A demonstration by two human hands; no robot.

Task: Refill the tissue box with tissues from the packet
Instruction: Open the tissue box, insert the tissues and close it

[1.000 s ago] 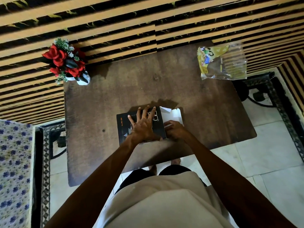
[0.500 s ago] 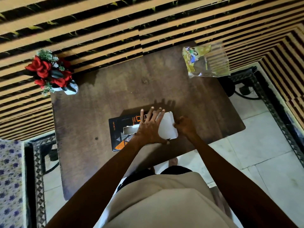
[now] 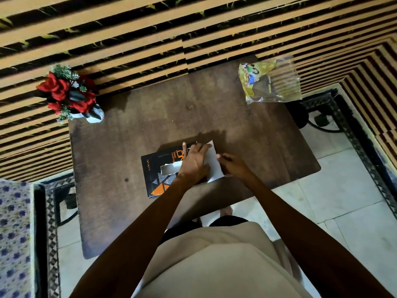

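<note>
A black tissue box [image 3: 160, 172] with orange triangles lies flat on the dark wooden table [image 3: 150, 117], near its front edge. The left hand [image 3: 194, 163] presses down on the box's right part, fingers spread. Just right of the box, the right hand [image 3: 233, 166] touches the white end flap [image 3: 212, 161]. Beyond the box, a red flower pot [image 3: 68, 94] stands at the far-left corner, a plastic packet [image 3: 269, 81] at the far-right.
</note>
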